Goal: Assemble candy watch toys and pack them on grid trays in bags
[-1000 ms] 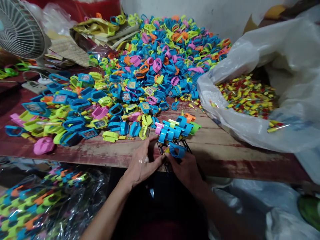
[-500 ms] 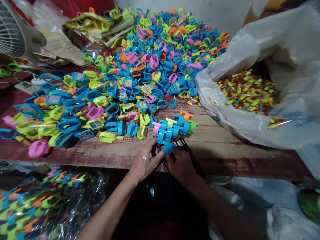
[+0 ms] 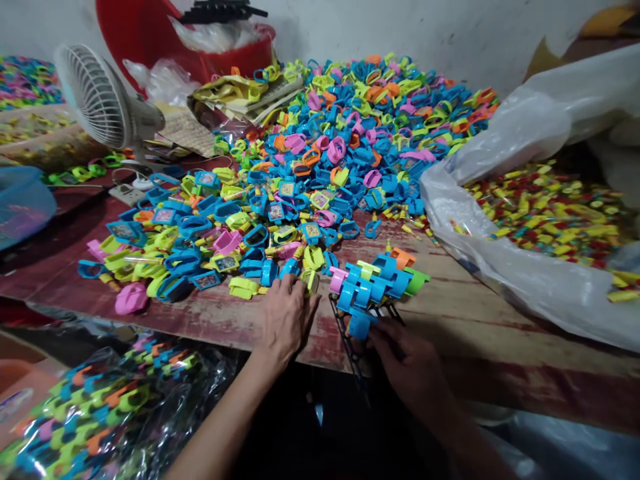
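Head view: two hands (image 3: 284,317), perhaps one rack (image 3: 352,358).

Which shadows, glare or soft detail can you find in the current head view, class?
Head view: the right hand sits in deeper shadow than the left hand; head view, lower left: glare streaks the clear wrapping; head view, middle: the printed squares are too soft to make out.
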Demonstrator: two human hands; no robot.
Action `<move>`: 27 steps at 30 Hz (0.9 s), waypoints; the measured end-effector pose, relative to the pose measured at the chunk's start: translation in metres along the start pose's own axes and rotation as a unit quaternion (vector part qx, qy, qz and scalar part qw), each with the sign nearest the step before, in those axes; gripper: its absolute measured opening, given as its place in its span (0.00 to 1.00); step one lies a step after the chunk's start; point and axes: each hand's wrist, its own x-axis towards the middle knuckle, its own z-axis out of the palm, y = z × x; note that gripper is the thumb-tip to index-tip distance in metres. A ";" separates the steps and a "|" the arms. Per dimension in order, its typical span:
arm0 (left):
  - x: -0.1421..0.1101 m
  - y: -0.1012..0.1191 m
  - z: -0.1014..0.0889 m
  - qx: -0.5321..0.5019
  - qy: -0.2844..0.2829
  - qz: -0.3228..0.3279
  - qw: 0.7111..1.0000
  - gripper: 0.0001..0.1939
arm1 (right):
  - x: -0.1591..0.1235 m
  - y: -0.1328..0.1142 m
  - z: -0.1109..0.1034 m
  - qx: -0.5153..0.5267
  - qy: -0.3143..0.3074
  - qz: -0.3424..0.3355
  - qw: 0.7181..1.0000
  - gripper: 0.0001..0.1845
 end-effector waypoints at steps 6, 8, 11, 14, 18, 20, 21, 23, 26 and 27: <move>-0.005 -0.002 -0.022 -0.176 0.049 -0.058 0.981 0.10 | 0.006 0.008 0.002 0.052 -0.007 0.055 0.997 0.09; -0.007 -0.006 -0.040 -0.235 0.080 -0.074 0.966 0.12 | 0.005 0.009 0.000 0.060 0.001 0.058 0.996 0.08; -0.015 -0.017 -0.070 -0.269 0.085 -0.093 0.955 0.13 | 0.000 0.004 -0.009 0.041 0.010 0.025 0.999 0.08; -0.033 -0.027 -0.099 -0.314 0.045 -0.143 0.937 0.13 | -0.010 -0.014 -0.020 0.000 0.019 -0.042 0.999 0.09; -0.057 -0.009 -0.126 -0.377 -0.083 -0.095 0.917 0.14 | -0.024 -0.056 -0.016 0.008 -0.037 -0.117 0.992 0.17; -0.062 0.009 -0.131 -0.388 -0.158 -0.012 0.908 0.14 | -0.028 -0.074 -0.006 0.046 -0.117 -0.128 0.984 0.19; -0.063 0.018 -0.131 -0.387 -0.185 0.023 0.903 0.13 | -0.029 -0.079 -0.002 0.068 -0.161 -0.125 0.977 0.17; -0.062 0.030 -0.127 -0.379 -0.233 0.059 0.893 0.12 | -0.030 -0.084 0.001 0.107 -0.244 -0.103 0.958 0.11; -0.054 0.033 -0.115 -0.393 -0.290 0.040 0.872 0.08 | -0.032 -0.079 -0.008 0.128 -0.338 -0.036 0.932 0.08; -0.051 0.032 -0.110 -0.417 -0.292 0.025 0.860 0.09 | -0.033 -0.075 -0.014 0.135 -0.358 -0.010 0.924 0.08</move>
